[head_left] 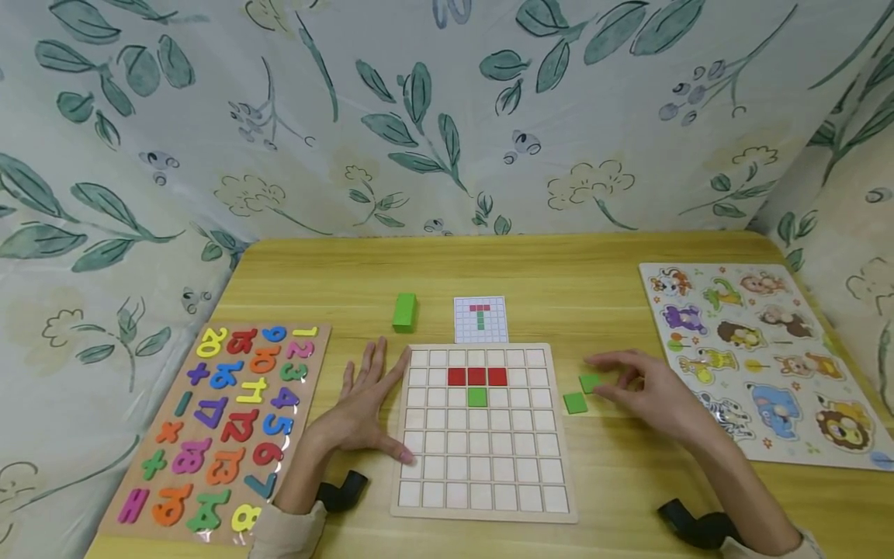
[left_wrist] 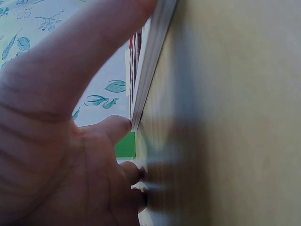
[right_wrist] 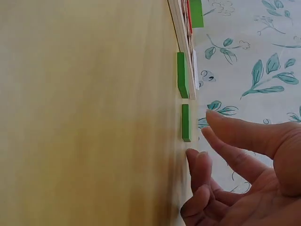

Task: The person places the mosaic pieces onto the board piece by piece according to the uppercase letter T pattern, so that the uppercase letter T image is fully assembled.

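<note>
A wooden grid board (head_left: 457,492) lies on the table, with three red tiles (head_left: 476,376) in a row and a green tile (head_left: 477,397) under the middle one. My left hand (head_left: 356,415) rests spread at the board's left side, its thumb on the edge. Right of the board lie two loose green tiles, a nearer one (head_left: 576,403) and a farther one (head_left: 590,383). Over the farther one hovers my right hand (head_left: 646,388), thumb and forefinger apart. From the right wrist view, those fingers (right_wrist: 235,132) appear clear of both tiles.
A pattern card (head_left: 479,319) showing a red and green T touches the board's far edge. Left of it stands a green block (head_left: 404,312). A number puzzle (head_left: 230,427) lies at left, an animal puzzle (head_left: 761,365) at right. Floral cloth (head_left: 447,116) hangs behind the table.
</note>
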Action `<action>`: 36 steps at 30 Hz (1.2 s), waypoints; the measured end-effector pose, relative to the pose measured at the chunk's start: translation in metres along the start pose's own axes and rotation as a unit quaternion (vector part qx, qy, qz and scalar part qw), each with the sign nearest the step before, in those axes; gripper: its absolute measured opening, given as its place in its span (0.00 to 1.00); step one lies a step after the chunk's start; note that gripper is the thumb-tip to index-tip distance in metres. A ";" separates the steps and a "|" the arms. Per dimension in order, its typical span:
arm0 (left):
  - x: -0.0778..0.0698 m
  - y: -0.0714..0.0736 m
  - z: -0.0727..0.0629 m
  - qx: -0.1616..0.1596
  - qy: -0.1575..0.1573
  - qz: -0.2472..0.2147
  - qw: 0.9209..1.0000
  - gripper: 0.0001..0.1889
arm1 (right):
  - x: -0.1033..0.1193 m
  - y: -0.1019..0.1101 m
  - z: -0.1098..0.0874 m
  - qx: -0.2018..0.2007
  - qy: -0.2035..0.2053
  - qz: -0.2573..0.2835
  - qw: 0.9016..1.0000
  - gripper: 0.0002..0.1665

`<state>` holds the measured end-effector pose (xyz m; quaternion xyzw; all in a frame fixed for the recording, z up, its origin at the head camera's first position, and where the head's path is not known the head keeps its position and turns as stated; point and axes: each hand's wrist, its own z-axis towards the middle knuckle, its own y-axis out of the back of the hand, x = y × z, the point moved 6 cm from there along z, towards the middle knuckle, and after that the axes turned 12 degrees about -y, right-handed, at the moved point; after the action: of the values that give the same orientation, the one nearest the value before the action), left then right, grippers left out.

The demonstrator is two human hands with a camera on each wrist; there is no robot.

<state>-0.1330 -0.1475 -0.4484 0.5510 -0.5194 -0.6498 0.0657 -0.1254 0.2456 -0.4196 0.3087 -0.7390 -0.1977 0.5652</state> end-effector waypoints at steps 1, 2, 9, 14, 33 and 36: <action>0.000 0.000 0.000 0.000 0.000 0.000 1.000 0.79 | -0.001 -0.001 0.000 0.004 -0.001 0.002 1.000 0.25; 0.000 0.000 0.000 0.000 -0.001 0.001 1.000 0.79 | -0.002 -0.002 0.001 0.007 -0.001 0.003 1.000 0.25; -0.001 0.000 0.000 0.002 -0.003 0.001 1.000 0.78 | -0.004 -0.007 0.004 0.009 -0.018 -0.005 1.000 0.22; -0.002 0.000 0.000 0.001 -0.003 -0.002 1.000 0.78 | -0.005 -0.008 0.005 0.009 -0.024 -0.009 1.000 0.22; -0.003 0.002 -0.001 0.001 -0.001 0.003 1.000 0.79 | -0.005 -0.009 0.007 -0.004 -0.036 -0.025 0.999 0.19; -0.003 0.002 0.000 0.002 -0.002 0.002 1.000 0.79 | -0.005 -0.009 0.007 -0.010 -0.032 -0.027 0.999 0.18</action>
<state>-0.1326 -0.1470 -0.4452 0.5489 -0.5217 -0.6498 0.0654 -0.1294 0.2414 -0.4310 0.3169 -0.7457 -0.2301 0.5390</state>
